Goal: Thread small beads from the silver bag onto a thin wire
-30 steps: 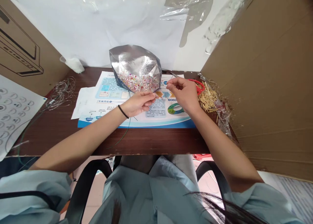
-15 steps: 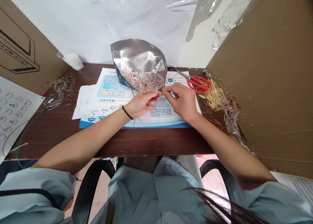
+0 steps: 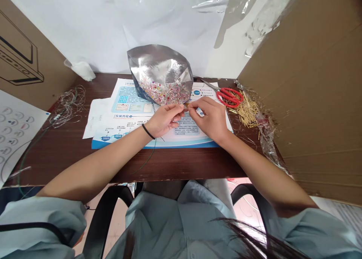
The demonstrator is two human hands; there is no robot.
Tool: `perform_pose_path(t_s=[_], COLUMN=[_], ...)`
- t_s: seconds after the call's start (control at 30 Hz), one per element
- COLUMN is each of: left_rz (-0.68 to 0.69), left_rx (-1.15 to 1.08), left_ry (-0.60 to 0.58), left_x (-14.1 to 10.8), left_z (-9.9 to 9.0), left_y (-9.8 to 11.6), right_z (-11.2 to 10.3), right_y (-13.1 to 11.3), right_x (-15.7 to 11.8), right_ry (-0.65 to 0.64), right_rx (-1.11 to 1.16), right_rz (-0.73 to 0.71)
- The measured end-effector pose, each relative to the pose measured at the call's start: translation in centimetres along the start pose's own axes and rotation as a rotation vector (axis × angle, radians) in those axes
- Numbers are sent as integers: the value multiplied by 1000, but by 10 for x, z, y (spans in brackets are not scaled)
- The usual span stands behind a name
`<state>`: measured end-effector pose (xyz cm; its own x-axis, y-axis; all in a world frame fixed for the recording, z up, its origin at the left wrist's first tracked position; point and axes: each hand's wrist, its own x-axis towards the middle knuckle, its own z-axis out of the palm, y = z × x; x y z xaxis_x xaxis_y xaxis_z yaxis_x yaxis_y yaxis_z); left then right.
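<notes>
Two pinches meet at the bag's mouth

The left hand (image 3: 165,119) and right hand (image 3: 212,117) both seem to hold a tiny piece (image 3: 186,105) — each grip a narrow thumb-and-finger pinch, the piece too small to identify. It sits just at the near edge of the bag (image 3: 158,64), probably because fine work is easier with both sets of fingertips together. The bag leans open towards the person, which likely keeps its beads (image 3: 166,93) in sight and reach. Scissors (image 3: 220,89) lie at the right, handles nearest the right hand, beside gold sticks (image 3: 245,110).

The left palm is turned partly up, fingers loosely curled; the right arches over, knuckles up — both forearms angle inward over the poster (image 3: 169,139) and desk (image 3: 181,164).
</notes>
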<state>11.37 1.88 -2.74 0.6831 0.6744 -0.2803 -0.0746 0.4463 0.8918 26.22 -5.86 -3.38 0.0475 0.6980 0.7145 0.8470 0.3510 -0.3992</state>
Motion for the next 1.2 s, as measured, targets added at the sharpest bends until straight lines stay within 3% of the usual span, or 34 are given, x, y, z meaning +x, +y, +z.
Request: perform_pose_path(t_s=[1.2], left_rz=[53], left_rx=[51], left_ry=[-27], left_x=[1], left_z=[-2], left_y=[-5], right_z=[-4], right_y=[1], right_x=[1], right_ry=[-119], right_rx=[-120], right_rz=[-37])
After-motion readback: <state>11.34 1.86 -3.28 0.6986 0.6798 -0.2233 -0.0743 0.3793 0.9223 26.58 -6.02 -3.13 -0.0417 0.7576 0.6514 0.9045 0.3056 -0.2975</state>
